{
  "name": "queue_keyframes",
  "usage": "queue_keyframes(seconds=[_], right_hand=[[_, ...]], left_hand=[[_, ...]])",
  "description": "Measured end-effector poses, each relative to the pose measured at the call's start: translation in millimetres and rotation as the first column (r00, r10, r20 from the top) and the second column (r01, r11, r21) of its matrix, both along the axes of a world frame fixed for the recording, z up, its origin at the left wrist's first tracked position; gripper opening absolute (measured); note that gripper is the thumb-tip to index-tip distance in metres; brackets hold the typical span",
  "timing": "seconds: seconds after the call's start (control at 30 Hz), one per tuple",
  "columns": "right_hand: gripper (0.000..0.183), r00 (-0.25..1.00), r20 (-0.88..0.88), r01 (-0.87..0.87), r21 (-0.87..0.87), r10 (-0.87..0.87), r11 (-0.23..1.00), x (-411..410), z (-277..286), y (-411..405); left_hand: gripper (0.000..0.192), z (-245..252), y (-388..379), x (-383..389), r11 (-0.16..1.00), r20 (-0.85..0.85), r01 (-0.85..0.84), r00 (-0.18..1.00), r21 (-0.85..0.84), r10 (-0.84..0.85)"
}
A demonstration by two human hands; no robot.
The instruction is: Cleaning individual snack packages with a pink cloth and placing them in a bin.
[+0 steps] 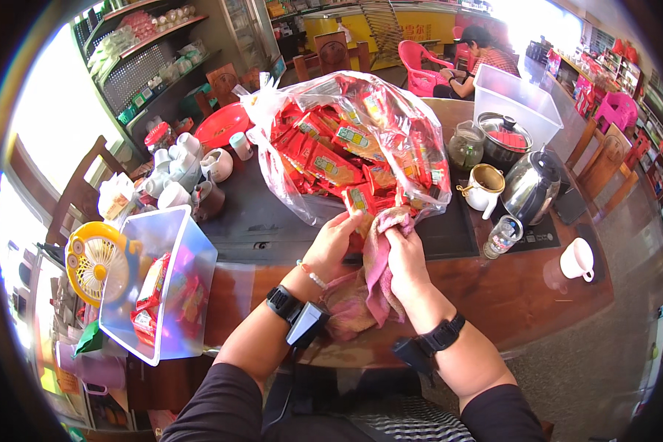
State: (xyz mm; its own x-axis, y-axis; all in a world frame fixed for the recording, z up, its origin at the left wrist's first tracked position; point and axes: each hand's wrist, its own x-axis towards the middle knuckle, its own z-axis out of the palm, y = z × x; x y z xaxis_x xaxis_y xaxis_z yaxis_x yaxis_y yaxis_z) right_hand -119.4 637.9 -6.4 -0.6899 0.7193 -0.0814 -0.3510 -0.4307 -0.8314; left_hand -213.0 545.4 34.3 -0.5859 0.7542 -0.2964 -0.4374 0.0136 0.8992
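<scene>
My left hand (331,243) has a small red snack packet (359,200) between thumb and fingers, at the near edge of a large clear plastic bag (304,193). Many red snack packets (334,163) fill that bag, which has a knot at its upper left. In my right hand (408,257) is a bunched pink and brown cloth (380,248); its lower part drapes onto the wooden table (475,298). At the left, a translucent plastic bin (199,276) holds several red packets (153,282).
A yellow fan (96,265) stands beside the bin. White cups (171,171) and a red plate (221,124) are at the back left. Right of the bag are a steel kettle (532,185), a pot (505,138), a glass (503,237) and a white mug (577,258). A person (489,61) sits beyond.
</scene>
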Motion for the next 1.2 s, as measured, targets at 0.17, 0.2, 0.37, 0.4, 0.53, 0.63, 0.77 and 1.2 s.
queue_keyframes(seconds=[0.17, 0.2, 0.37, 0.4, 0.53, 0.63, 0.77, 1.2], right_hand=[[0.024, 0.980, 0.099, -0.186, 0.166, 0.171, 0.969, 4, 8, -18], [0.027, 0.976, 0.117, -0.207, 0.237, 0.183, 0.949, 7, 14, -20], [0.039, 0.986, 0.150, -0.146, 0.529, 0.078, 0.836, 9, 16, -27], [0.041, 0.986, 0.165, -0.109, 0.595, 0.011, 0.797, 10, 18, -28], [0.036, 0.996, 0.053, 0.031, 0.565, -0.074, 0.825, 6, 8, -22], [0.028, 0.995, -0.095, 0.052, 0.280, -0.027, 0.959, 2, 3, -8], [0.024, 0.997, -0.051, -0.051, 0.039, 0.052, 0.998, 3, 21, -8], [0.097, 0.958, 0.122, -0.282, 0.563, 0.260, 0.777, 7, 11, -28]], left_hand=[[0.042, -18, -14, -1, 0.976, -0.030, -0.083, 0.995, 0.202, 0.091], [0.043, -18, -17, 4, 0.964, 0.096, -0.095, 0.993, 0.247, 0.073], [0.042, -16, -34, 18, 0.877, 0.494, -0.118, 0.857, 0.466, -0.146], [0.041, -14, -37, 23, 0.876, 0.466, -0.094, 0.870, 0.473, -0.159], [0.045, 3, -43, 28, 0.974, -0.077, 0.141, 0.989, 0.179, -0.129], [0.047, -11, -36, 29, 0.867, 0.085, 0.213, 0.957, 0.450, -0.279], [0.046, -11, -43, 29, 0.896, 0.103, 0.216, 0.956, 0.387, -0.275], [0.043, -10, -40, 15, 0.870, 0.558, -0.171, 0.819, 0.462, -0.135]])
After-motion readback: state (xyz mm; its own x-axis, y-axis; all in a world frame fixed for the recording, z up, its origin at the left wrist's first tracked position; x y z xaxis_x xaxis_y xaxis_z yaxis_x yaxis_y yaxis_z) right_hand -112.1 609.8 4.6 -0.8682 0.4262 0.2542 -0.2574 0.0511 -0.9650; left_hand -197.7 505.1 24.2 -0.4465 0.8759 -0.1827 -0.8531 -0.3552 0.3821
